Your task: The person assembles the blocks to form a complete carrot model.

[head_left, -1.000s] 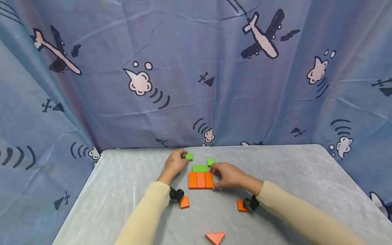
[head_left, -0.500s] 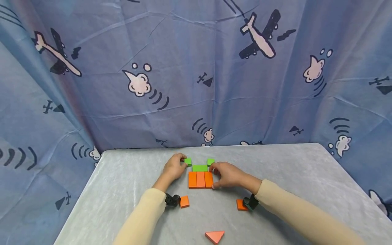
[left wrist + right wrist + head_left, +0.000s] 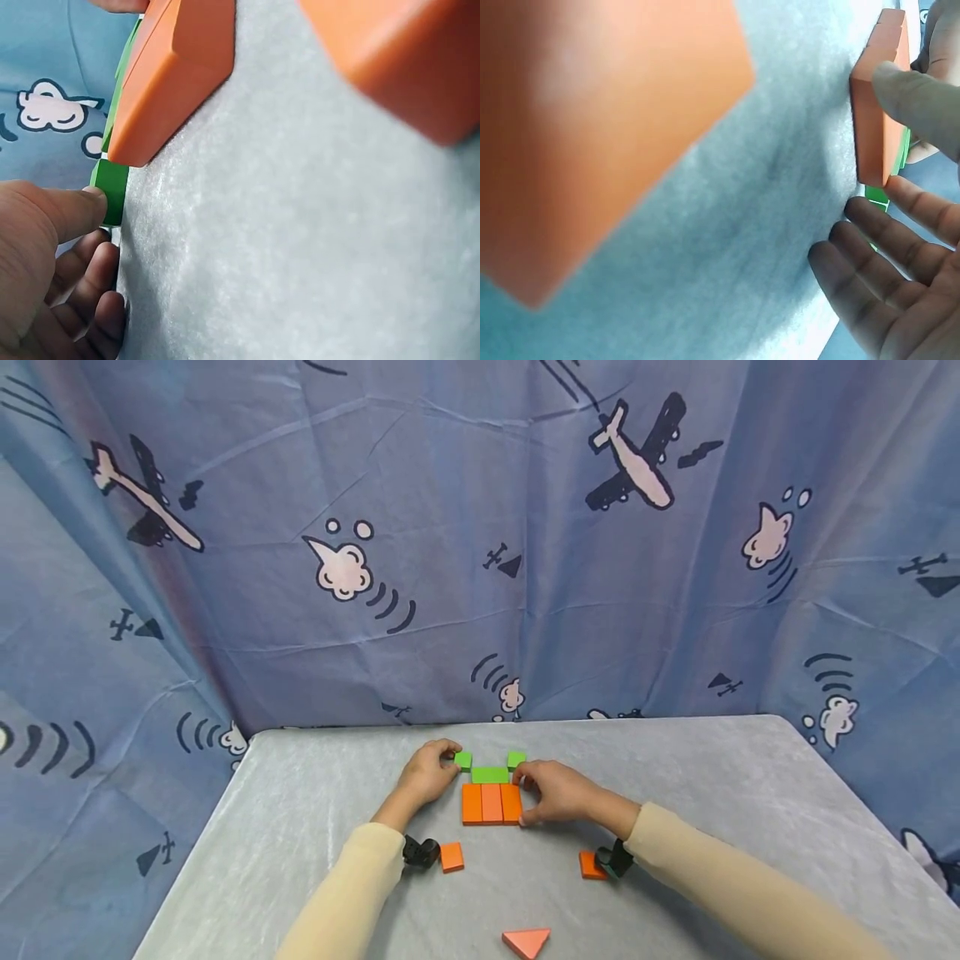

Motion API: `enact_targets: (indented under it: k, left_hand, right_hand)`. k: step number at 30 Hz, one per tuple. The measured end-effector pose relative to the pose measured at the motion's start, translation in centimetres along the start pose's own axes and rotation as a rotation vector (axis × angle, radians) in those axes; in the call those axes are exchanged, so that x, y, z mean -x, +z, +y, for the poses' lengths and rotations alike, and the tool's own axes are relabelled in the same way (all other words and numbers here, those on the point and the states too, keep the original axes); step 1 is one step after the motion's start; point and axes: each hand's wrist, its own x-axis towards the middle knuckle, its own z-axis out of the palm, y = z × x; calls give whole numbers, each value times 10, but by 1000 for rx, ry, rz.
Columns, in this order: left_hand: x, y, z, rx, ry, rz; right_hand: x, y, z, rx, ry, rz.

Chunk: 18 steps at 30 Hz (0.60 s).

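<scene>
My left hand (image 3: 426, 770) pinches a small green cube (image 3: 462, 762) between thumb and fingers, at the far left corner of a flat green block (image 3: 490, 775). In the left wrist view its thumb presses the cube's near face. Three orange rectangular blocks stand side by side against the green block's near side. My right hand (image 3: 557, 791) holds the rightmost orange block (image 3: 512, 805), thumb at its near end and index finger at its far end. Its other fingers are spread in the right wrist view. A second green cube (image 3: 516, 760) sits by the green block's far right corner.
Nearer on the grey-white tabletop (image 3: 315, 827) lie an orange square block (image 3: 452, 857) by the left wrist and another orange block (image 3: 590, 865), partly hidden by the right wrist camera. A salmon triangular block (image 3: 527, 942) lies closest. A patterned blue curtain (image 3: 420, 568) hangs behind the table.
My left hand has drawn the green cube toward me, from beyond the flat green block to beside its far left corner. My right hand stays at the orange blocks.
</scene>
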Motion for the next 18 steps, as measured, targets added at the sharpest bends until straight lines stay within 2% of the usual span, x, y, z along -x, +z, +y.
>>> enact_targets:
  k: [18]
  left_hand:
    - [-1, 1, 0, -9, 8, 19]
  right_hand:
    - [0, 0, 2, -5, -39, 10]
